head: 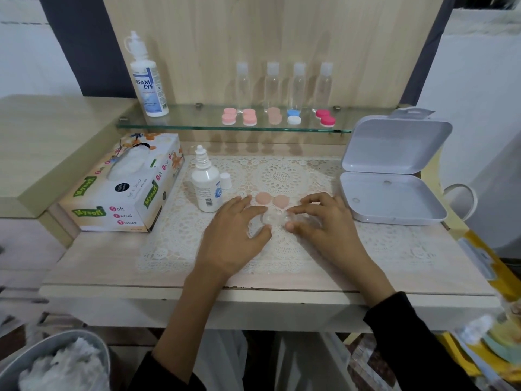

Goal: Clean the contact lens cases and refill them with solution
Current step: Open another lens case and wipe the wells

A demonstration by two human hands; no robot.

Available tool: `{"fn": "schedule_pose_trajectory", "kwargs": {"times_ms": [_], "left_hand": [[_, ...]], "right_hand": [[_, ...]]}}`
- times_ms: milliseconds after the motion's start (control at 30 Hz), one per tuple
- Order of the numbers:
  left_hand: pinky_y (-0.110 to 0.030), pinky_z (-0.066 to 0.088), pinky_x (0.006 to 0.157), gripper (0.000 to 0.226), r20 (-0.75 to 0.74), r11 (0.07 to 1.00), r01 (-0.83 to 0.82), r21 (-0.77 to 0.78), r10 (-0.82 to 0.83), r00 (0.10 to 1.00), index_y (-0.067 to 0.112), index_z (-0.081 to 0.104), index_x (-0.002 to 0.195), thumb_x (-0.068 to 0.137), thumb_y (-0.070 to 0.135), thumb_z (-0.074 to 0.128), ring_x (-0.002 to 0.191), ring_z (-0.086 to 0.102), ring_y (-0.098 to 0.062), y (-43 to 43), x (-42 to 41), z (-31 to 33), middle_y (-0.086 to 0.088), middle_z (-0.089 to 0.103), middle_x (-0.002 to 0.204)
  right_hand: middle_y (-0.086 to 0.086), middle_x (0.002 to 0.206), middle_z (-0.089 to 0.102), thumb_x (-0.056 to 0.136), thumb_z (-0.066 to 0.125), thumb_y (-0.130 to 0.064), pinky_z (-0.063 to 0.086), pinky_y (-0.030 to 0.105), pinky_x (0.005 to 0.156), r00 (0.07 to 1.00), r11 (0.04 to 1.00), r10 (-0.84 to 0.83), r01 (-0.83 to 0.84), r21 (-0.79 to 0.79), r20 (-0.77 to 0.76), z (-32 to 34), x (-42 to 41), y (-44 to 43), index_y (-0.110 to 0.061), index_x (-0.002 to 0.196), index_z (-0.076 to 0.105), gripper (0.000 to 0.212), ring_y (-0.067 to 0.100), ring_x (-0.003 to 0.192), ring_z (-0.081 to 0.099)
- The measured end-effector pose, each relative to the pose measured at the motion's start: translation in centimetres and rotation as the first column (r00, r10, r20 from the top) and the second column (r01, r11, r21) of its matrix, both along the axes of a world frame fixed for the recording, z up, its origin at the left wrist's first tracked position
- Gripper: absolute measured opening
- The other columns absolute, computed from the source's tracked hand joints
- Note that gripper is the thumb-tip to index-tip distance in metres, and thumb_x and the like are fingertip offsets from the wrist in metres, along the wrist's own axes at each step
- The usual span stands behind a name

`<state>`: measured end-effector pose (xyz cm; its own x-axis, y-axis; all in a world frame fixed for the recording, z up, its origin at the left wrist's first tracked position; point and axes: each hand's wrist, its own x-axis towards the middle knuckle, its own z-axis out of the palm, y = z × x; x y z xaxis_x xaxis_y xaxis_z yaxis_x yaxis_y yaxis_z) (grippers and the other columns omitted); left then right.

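Tissue-filled bin [56,359] waits below as left hand [234,232] and right hand [320,221] pinch the open lens case [275,218] steady, caps [262,198] parked behind, probably for refilling.

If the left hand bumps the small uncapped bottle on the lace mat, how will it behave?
The small bottle is tall on a narrow base, so a sideways nudge would probably tip it. Its cap stands beside it, so it may leak if it falls. The lace mat beneath probably makes it catch rather than slide.
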<state>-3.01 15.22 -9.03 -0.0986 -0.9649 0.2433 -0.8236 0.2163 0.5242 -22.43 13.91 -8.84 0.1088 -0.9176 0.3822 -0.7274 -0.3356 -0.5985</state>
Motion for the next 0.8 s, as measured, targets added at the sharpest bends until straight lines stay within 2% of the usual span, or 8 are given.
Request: {"fn": "schedule_pose_trajectory", "kwargs": {"times_ms": [333,400,500,567,667,733,800], "left_hand": [[-0.031,0.032,0.104,0.035,-0.030,0.999,-0.006,-0.038,0.005,1.000,0.035,0.060,0.121,0.087,0.041,0.059,0.137,0.028,-0.005,0.2,0.0,0.2,0.012,0.041,0.146],[-0.030,0.035,0.103,0.032,-0.054,0.998,-0.013,-0.066,0.009,0.999,0.033,0.063,0.118,0.087,0.038,0.060,0.131,0.036,-0.003,0.3,-0.1,0.3,0.013,0.048,0.139],[-0.032,0.047,0.093,0.024,-0.181,0.977,-0.071,-0.200,0.035,0.983,0.033,0.069,0.105,0.084,0.033,0.057,0.107,0.053,0.000,0.7,-0.1,1.0,0.021,0.063,0.111],[-0.029,0.049,0.087,0.023,-0.303,0.951,-0.151,-0.272,0.064,0.951,0.033,0.070,0.098,0.082,0.029,0.054,0.098,0.056,0.001,1.0,0.1,1.4,0.028,0.062,0.095],[-0.032,0.052,0.087,0.026,-0.468,0.929,-0.223,-0.295,0.062,0.881,0.034,0.070,0.095,0.082,0.020,0.053,0.096,0.063,-0.005,0.9,0.7,1.6,0.020,0.068,0.097],[-0.032,0.053,0.086,0.029,-0.506,0.922,-0.253,-0.291,0.076,0.859,0.035,0.070,0.095,0.083,0.016,0.052,0.094,0.065,-0.010,0.7,1.4,1.6,0.013,0.070,0.098],[-0.026,0.053,0.084,0.030,-0.522,0.921,-0.270,-0.281,0.090,0.848,0.031,0.071,0.095,0.086,0.007,0.054,0.093,0.066,-0.007,0.6,2.1,1.9,0.011,0.071,0.098]], "right_hand": [[-0.008,0.118,0.058,0.075,0.076,-0.048,0.035,0.040,0.099,1.000,1.000,-0.013,0.013,0.013,-0.002,0.2,0.1,0.3,-0.030,0.107,0.073,0.037,0.014,0.114,0.043],[-0.008,0.119,0.058,0.075,0.076,-0.047,0.033,0.040,0.101,1.000,1.000,-0.018,0.018,0.015,-0.005,0.2,0.1,0.4,-0.029,0.107,0.073,0.037,0.015,0.116,0.043],[-0.009,0.119,0.057,0.073,0.073,-0.054,0.031,0.037,0.102,0.999,0.999,-0.029,0.030,0.029,-0.012,0.1,0.1,0.5,-0.030,0.106,0.074,0.041,0.013,0.117,0.044],[-0.007,0.119,0.056,0.071,0.072,-0.055,0.033,0.036,0.102,0.999,0.999,-0.022,0.021,0.046,0.023,0.1,0.1,0.6,-0.029,0.105,0.074,0.043,0.014,0.118,0.046],[-0.006,0.126,0.054,0.075,0.077,-0.042,0.034,0.028,0.098,0.996,0.996,0.003,-0.010,0.090,0.086,0.2,0.0,0.8,-0.026,0.106,0.073,0.035,0.011,0.122,0.045],[-0.008,0.131,0.053,0.077,0.077,-0.040,0.034,0.026,0.096,0.996,0.994,0.011,-0.021,0.110,0.093,0.2,0.0,0.9,-0.027,0.107,0.072,0.033,0.007,0.123,0.045],[-0.009,0.132,0.053,0.078,0.076,-0.040,0.036,0.026,0.094,0.996,0.993,0.017,-0.028,0.117,0.091,0.2,0.1,0.9,-0.029,0.108,0.072,0.032,0.005,0.123,0.046]]}}
